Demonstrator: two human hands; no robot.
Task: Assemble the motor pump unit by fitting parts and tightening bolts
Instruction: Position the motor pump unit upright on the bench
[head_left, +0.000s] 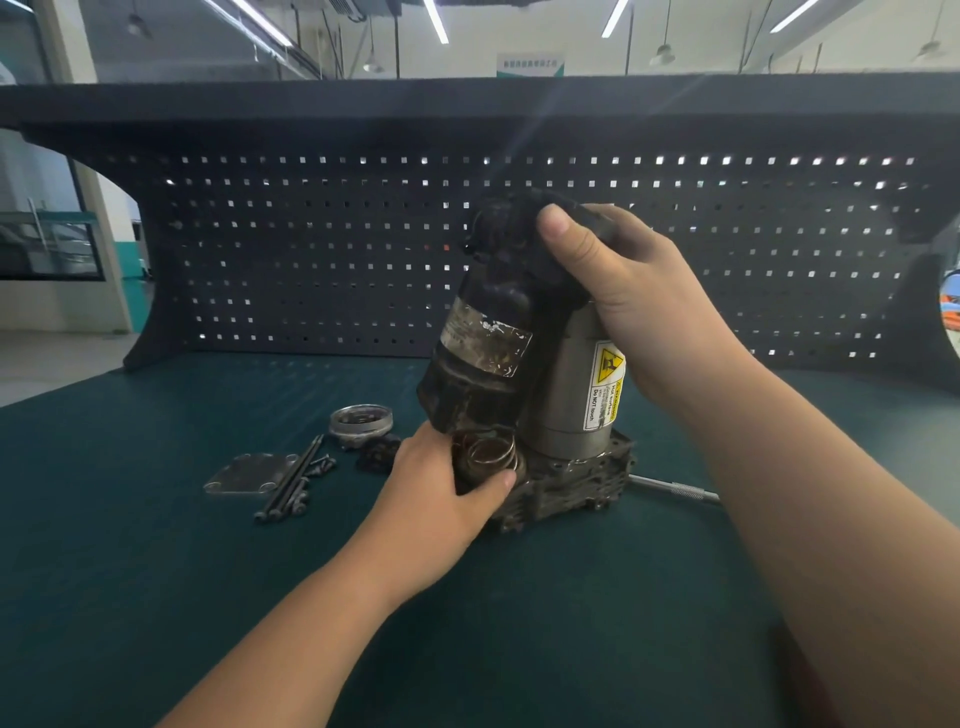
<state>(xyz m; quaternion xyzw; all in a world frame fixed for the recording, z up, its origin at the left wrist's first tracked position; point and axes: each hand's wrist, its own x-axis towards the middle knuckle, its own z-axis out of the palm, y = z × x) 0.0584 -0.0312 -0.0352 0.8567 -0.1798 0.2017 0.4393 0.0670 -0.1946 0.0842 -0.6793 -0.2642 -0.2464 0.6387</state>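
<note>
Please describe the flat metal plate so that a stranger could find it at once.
On the green table mat, look left of the pump unit which both hands hold. The flat metal plate lies beside the long bolts. It alone is flat, squarish, with rounded corner holes.

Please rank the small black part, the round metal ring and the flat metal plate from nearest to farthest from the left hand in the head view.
1. small black part, just left of the left hand
2. round metal ring, behind it
3. flat metal plate, farthest left

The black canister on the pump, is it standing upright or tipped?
Tipped: the black canister leans left, away from the upright silver cylinder, held by both hands.
</note>
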